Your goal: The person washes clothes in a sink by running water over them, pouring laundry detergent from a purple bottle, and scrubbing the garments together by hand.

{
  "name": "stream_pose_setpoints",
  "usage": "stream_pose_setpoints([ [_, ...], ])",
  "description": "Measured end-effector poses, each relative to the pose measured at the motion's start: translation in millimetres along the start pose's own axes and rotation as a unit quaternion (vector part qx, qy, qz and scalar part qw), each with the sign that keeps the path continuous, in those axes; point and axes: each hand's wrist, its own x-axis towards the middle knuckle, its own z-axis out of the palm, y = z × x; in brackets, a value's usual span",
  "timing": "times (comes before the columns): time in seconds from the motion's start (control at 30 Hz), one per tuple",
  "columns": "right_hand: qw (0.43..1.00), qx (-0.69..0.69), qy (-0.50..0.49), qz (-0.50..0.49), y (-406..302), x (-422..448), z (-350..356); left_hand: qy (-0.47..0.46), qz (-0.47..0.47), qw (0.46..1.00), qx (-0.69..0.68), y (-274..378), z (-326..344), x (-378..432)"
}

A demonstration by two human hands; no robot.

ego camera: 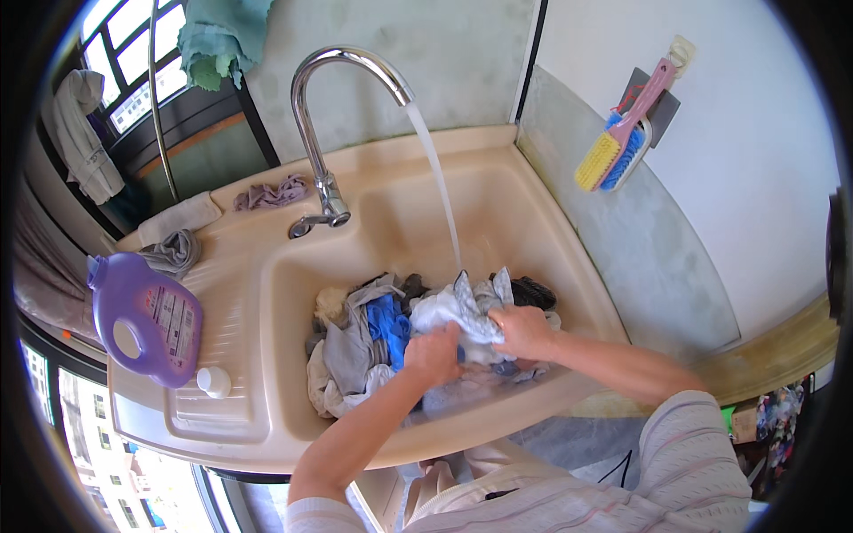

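Observation:
Both my hands are down in a beige laundry sink (480, 206), gripping a wet white and grey garment (466, 310). My left hand (432, 353) is closed on its near left part, and my right hand (523, 332) grasps its right side. From a chrome gooseneck faucet (346, 56) a stream of water (436, 173) runs down just behind the garment. To the left lies a heap of clothes, with a blue cloth (388, 326) and a grey cloth (350, 360) on top. Dark fabric (533, 293) sits behind my right hand. Water covers some pieces nearest me.
On the ribbed drainboard (226, 320) at left are a purple detergent jug (143, 313) and a white cap (213, 382). A grey rag (174, 253) and a mauve cloth (272, 194) rest along the back. Scrub brushes (616, 146) hang on the right wall.

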Motion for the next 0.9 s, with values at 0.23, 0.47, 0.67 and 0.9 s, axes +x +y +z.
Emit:
stream_pose_setpoints([
  [0.23, 0.991, -0.006, -0.124, -0.048, -15, -35, 19, -0.175, 0.091, 0.978, 0.069, -1, 25, -9],
  [0.47, 0.997, -0.069, 0.001, -0.037, 38, 45, 95, -0.061, 0.05, 0.997, -0.025, -39, 66, 62],
  [0.67, 0.987, -0.105, -0.082, 0.094, 119, 164, 144, 0.116, -0.059, 0.988, -0.087, -71, 81, 162],
  [0.9, 0.976, -0.125, -0.166, 0.059, 165, 215, 143, 0.139, 0.133, 0.977, -0.091, -136, 147, 248],
])
